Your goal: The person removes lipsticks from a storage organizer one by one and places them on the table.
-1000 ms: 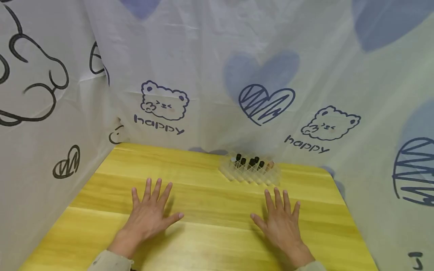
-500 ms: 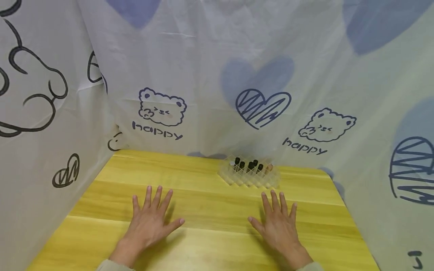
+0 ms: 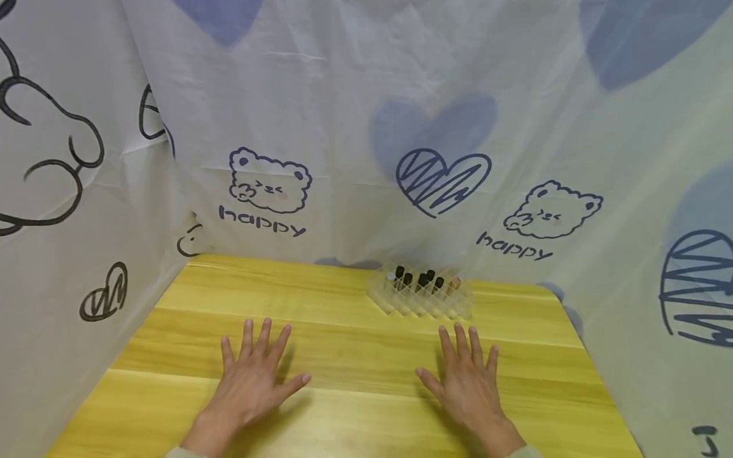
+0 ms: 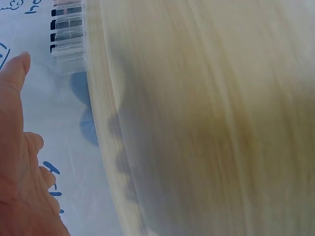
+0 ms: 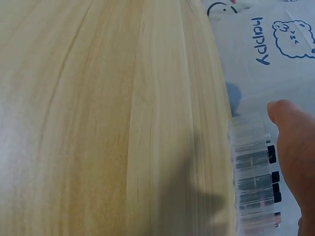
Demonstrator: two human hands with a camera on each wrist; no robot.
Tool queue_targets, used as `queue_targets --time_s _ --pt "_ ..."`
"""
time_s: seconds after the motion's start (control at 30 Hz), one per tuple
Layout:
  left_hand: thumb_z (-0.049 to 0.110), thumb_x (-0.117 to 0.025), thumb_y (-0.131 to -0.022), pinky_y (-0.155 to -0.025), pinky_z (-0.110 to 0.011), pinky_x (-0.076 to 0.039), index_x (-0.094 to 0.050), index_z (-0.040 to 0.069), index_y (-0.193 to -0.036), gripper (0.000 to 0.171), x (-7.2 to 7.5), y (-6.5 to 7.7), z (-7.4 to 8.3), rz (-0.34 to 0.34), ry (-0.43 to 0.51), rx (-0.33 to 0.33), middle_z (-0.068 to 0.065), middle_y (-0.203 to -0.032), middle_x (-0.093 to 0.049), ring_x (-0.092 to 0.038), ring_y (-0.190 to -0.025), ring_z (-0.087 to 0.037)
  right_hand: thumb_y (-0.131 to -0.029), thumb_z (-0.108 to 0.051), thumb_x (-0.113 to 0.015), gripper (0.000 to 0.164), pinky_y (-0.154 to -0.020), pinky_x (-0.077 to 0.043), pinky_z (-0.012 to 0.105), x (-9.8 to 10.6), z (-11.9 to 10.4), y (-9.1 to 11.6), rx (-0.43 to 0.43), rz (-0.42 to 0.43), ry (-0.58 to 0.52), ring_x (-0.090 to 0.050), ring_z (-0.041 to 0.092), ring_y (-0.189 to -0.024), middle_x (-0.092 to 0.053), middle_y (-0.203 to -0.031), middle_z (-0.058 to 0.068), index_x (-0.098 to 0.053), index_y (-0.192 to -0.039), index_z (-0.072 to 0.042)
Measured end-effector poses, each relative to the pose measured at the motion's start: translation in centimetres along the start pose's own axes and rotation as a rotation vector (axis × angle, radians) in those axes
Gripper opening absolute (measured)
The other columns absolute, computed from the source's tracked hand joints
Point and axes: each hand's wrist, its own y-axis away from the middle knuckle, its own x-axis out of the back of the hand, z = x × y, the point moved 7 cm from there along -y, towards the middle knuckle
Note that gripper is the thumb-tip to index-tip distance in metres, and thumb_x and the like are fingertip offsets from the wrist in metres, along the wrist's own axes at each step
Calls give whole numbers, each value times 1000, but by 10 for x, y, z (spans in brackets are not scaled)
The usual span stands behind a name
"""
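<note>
My left hand is spread over the left part of the yellow wooden table, palm down and holding nothing. Its mirror on the right is my right hand, fingers fanned out and also holding nothing. Shadows fall on the wood beside both. Beyond the right fingertips, at the table's back edge, stands a clear plastic rack with diamond-shaped slots. Several small tubes with black caps and one with a pinkish cap stand in it. Each wrist view shows part of a hand, with the rack beyond.
A white cloth with blue hearts, bear drawings and the word "happy" hangs behind the table. More printed cloth closes off the left side, and it continues along the right.
The head view has tilted slightly, so the table, rack and hands appear a little lower in it. Both hands keep the same spread pose, and the rack stays where it was.
</note>
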Motion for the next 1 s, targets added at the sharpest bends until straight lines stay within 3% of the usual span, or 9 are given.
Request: queue_targets --time_s 0.5,0.83,1.0 --pt "80 -49 -96 -117 -87 -2 -34 18 -167 95 -1 -10 4 26 -1 -17 -25 -173 -22 -7 -159 -55 -97 -72 -59 96 -122 -8 81 -2 5 -4 -7 17 12 -20 49 -159 -27 -172 23 -31 -167 -11" --pt "67 -56 -101 -125 -77 -4 -32 10 -167 90 -2 -46 26 26 87 -37 -27 -173 -18 -6 -161 -52 -101 -61 -61 92 -122 -19 79 8 23 -17 -7 89 -24 -25 51 -157 -30 -169 28 -31 -165 -3" --pt "62 -59 -102 -127 -73 -8 -33 4 -165 89 -8 -66 41 15 125 -59 -29 -172 -21 -10 -161 -51 -103 -56 -62 90 -122 -23 77 7 37 -32 -26 71 -31 -27 51 -156 -30 -169 29 -31 -164 1"
